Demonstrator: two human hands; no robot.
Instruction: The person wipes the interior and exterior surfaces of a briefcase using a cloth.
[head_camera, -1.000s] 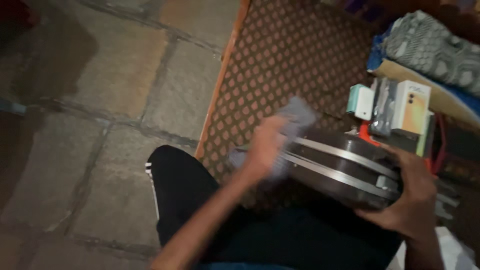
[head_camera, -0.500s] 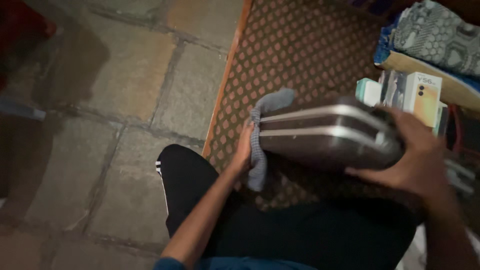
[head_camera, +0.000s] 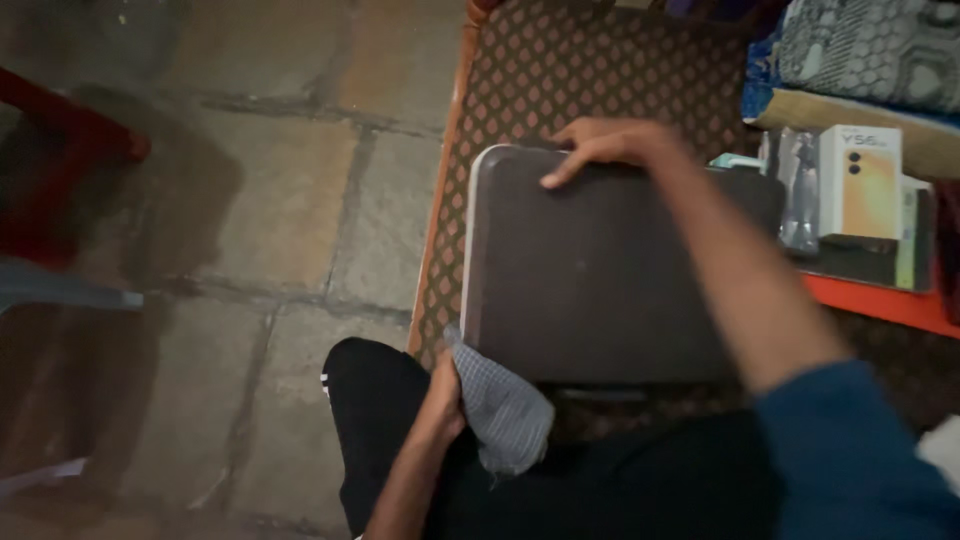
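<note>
A dark closed laptop (head_camera: 600, 275) with a silver edge stands tilted on my lap, its flat lid facing me. My right hand (head_camera: 608, 145) reaches over and grips its top far edge. My left hand (head_camera: 445, 395) is at the laptop's lower left corner, holding a grey checked cloth (head_camera: 500, 410) that hangs down over my dark trousers.
A brown mat with a diamond pattern (head_camera: 590, 90) lies under the laptop. Small boxes (head_camera: 858, 180) and an orange-edged shelf (head_camera: 880, 305) stand at the right, with folded fabric (head_camera: 870, 45) above. Stone floor tiles (head_camera: 260, 200) lie left, with a red chair leg (head_camera: 70, 120).
The laptop has been turned from lying edge-on to upright with its lid facing me. My right hand moved from its right side to the top edge; the left hand dropped to the lower corner.
</note>
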